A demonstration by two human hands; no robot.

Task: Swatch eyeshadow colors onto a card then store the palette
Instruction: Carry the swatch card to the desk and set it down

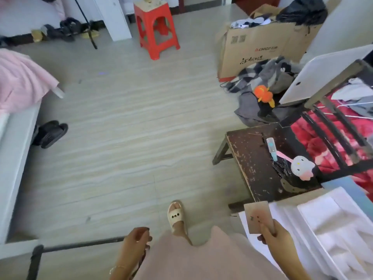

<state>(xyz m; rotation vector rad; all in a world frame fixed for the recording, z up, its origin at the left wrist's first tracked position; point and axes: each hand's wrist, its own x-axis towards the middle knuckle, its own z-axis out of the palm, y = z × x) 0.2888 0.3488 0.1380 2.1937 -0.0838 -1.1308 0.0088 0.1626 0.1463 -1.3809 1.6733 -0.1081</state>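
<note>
Head view gives me a wide look down at a pale, wood-grain floor [125, 122] with clutter round its edges. My right hand [276, 235] pinches a small tan card [259, 216] by its lower edge, thumb on the face, held upright above a white sheet [302, 229] at the lower right; I can see a few small dark marks and a faint pinkish smear on the card. My left hand [137, 239] hangs by my side with the fingers loosely curled; whether it holds anything I cannot tell. I cannot pick out the palette.

Just beyond the card stands a dark, scuffed wooden chair [254, 158]; on its seat lie a slim pale-blue tube [271, 148] and a white-and-pink plush toy [302, 166]. Behind its back slats is a red blanket [314, 142]. Farther off, a cardboard box [260, 47] sits open beside a heap of grey clothes [262, 81] with an orange toy [262, 94] on it. A red plastic stool [156, 27] stands near the far wall. At left, pink bedding [22, 79] drapes a bed, with black slippers [51, 133] beside it. One foot in a cream sandal [177, 217] shows below.
</note>
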